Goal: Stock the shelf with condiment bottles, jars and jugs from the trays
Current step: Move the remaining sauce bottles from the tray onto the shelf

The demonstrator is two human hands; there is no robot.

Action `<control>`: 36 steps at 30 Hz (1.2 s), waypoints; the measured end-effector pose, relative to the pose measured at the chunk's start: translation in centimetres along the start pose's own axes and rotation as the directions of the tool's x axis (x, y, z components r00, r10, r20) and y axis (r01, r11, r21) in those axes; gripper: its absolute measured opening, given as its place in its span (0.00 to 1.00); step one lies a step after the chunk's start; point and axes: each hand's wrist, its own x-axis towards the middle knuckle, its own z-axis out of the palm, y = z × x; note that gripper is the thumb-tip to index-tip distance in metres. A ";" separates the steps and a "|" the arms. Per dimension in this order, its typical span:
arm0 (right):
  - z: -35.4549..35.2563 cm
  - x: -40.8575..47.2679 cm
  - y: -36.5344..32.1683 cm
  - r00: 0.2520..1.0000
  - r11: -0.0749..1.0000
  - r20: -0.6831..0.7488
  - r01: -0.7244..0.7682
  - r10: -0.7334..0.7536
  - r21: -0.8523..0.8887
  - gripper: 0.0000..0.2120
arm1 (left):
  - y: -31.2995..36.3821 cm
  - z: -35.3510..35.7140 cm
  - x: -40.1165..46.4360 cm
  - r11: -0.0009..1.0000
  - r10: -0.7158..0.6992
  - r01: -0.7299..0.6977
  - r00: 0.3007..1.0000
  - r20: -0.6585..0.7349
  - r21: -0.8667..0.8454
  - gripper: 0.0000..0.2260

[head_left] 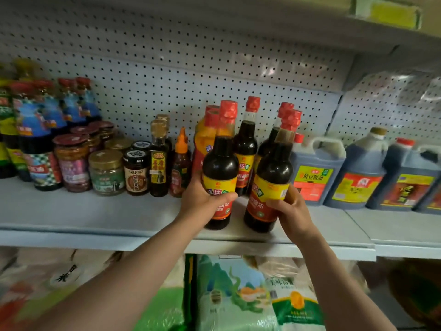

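Dark soy bottles, one gripped in my left hand (202, 199), one in my right hand (290, 207); I'm setting them mid-frame on the shelf (95, 211), next probably sliding them back.

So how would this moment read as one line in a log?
left hand: holds left soy bottle | right hand: holds right soy bottle | both at shelf front
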 end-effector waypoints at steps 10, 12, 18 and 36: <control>-1.6 -0.8 -0.2 0.998 0.988 0.056 0.011 -0.003 -0.154 0.31 | -1.5 3.0 2.5 0.998 0.020 -0.021 1.000 0.015 0.055 0.37; -0.5 -1.7 0.0 1.000 0.977 0.005 0.007 -0.006 -0.213 0.32 | -2.1 2.2 2.5 0.995 -0.006 -0.003 0.996 0.091 0.099 0.40; 1.0 -2.7 0.5 0.980 0.926 -0.194 -0.031 -0.046 -0.376 0.38 | -2.8 0.6 1.9 0.974 0.009 -0.050 0.983 0.184 0.221 0.41; -1.7 -0.8 2.7 0.968 0.893 -0.233 -0.026 -0.089 -0.450 0.29 | -6.0 6.8 2.5 0.971 0.089 -0.052 0.984 -0.152 0.233 0.33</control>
